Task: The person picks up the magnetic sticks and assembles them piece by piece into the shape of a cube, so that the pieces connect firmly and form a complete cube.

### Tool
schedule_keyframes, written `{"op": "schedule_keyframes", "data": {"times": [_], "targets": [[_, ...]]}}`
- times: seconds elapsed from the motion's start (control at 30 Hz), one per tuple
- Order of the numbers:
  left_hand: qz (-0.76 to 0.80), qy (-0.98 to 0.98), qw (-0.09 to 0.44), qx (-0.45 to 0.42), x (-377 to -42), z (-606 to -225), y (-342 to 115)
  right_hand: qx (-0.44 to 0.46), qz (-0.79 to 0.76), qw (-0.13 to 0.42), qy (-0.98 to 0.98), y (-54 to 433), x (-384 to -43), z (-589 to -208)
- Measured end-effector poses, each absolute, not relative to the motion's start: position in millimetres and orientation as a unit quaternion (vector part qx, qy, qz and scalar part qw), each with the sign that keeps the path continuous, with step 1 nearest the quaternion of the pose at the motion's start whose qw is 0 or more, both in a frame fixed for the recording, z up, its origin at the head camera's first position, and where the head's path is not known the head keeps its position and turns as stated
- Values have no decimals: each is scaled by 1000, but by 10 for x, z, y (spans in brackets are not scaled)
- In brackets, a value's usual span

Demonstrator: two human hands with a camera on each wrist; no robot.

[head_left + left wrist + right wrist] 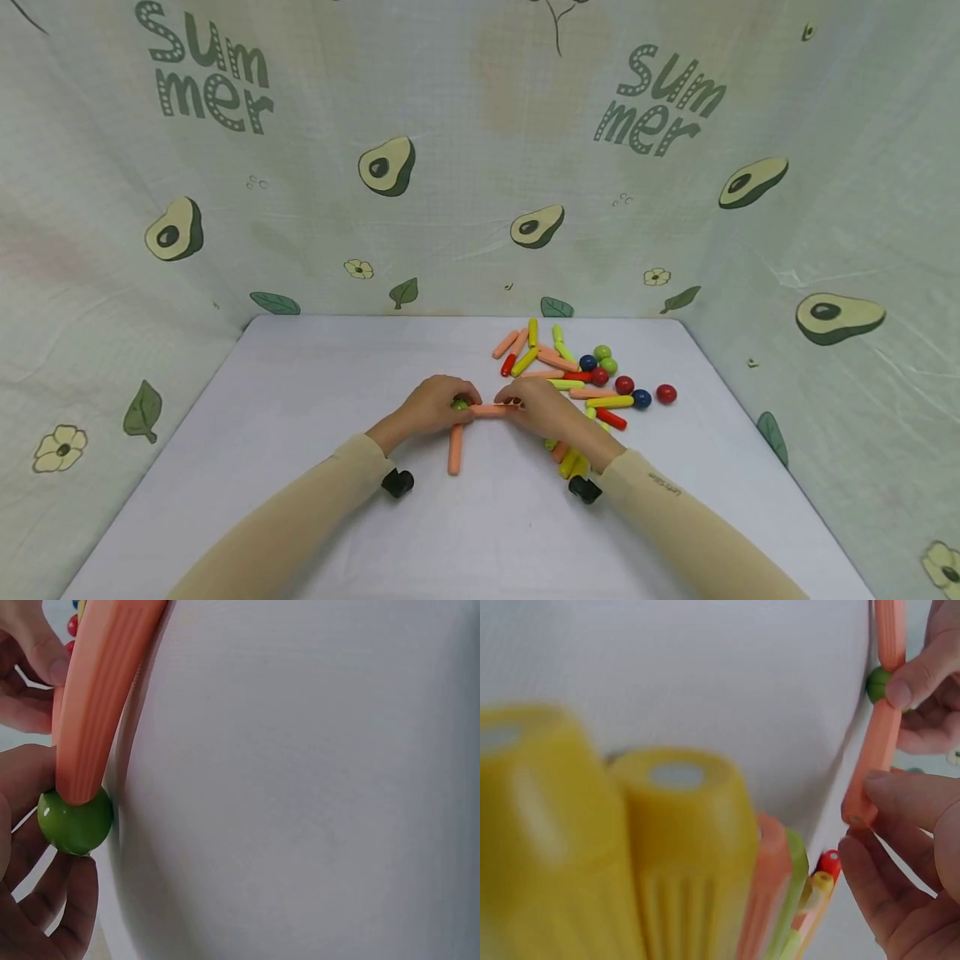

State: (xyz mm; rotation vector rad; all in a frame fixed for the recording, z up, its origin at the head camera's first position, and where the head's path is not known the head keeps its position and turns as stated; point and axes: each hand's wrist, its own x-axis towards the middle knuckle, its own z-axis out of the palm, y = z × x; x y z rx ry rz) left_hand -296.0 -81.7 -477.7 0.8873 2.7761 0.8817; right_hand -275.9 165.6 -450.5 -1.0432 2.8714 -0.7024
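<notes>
My left hand (pixel 437 404) holds a green ball (pixel 75 823) between its fingers and thumb, low over the white table. One salmon-pink rod (pixel 454 452) joins the ball and points back toward me. A second salmon-pink rod (pixel 489 411) runs rightward from the ball. At that rod's far end, my right hand (pixel 542 404) pinches it between thumb and fingers. In the right wrist view the left thumb presses where the second rod (pixel 879 742) meets the ball (pixel 877 685).
Right of my hands lie loose rods in yellow (pixel 610 402), red (pixel 611 419), pink and lime. Red (pixel 666 394), blue (pixel 641 399) and green balls (pixel 602 352) lie among and beside them. A printed cloth (pixel 450 250) hangs behind the table (pixel 337 358).
</notes>
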Motion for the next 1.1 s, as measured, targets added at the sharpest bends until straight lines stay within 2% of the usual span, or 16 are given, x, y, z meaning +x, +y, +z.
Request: {"op": "schedule_keyframes", "data": {"times": [0.27, 0.53, 0.67, 0.87, 1.1], "targets": [[288, 913, 53, 283, -2931, -4756, -830, -248, -251, 27, 935, 2127, -2782, -4340], [298, 911, 56, 278, -2912, -4746, -848, -187, -197, -30, 962, 3014, -2840, -4286], [297, 912, 53, 279, -2908, -4749, -871, -165, -171, -42, 970, 3422, -2866, -4295], [300, 909, 52, 284, -2907, -4753, -891, -136, -163, -27, 977, 3829, -2895, -4330], [303, 909, 51, 283, -2904, -4755, -876, -119, -156, -4, 981, 4058, -2894, -4422]]}}
